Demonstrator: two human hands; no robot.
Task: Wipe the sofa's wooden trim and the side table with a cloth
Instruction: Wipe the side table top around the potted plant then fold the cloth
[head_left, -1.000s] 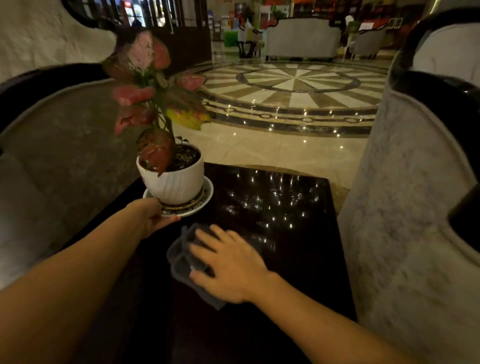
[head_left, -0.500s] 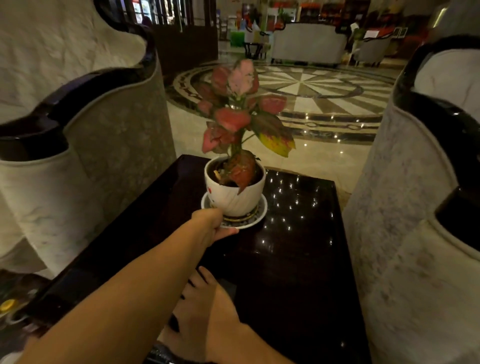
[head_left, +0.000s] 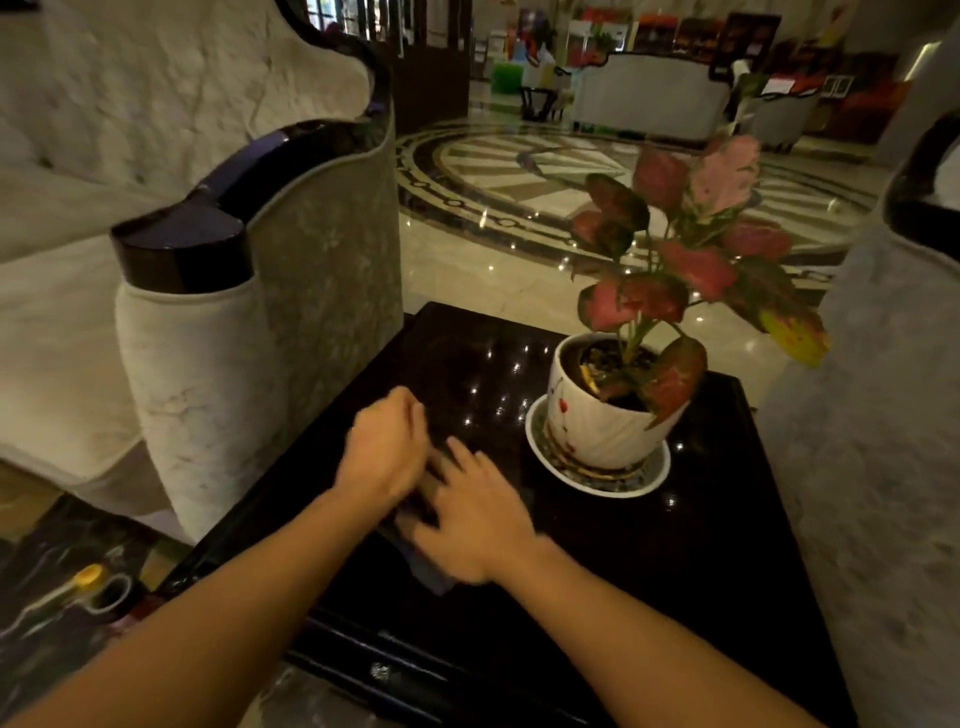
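Two surfaces to wipe: sofa's wooden trim (head_left: 218, 208) looks untouched by either hand; judged still to do
Desk (head_left: 701, 545): wiping seems under way on its near left part; potted plant (head_left: 602, 415) stands on a saucer at right
Cloth (head_left: 426, 574): dark, on the desk, mostly hidden under the hands
Right hand (head_left: 480, 525): fingers spread flat, pressing cloth; blurred
Left hand (head_left: 384, 452): fingers loosely curled; grip unclear

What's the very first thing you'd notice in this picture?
The plant with pink and red leaves, standing in a white pot on a saucer at the right of the dark shiny table. Next, the left hand and right hand close together over a cloth near the table's front.
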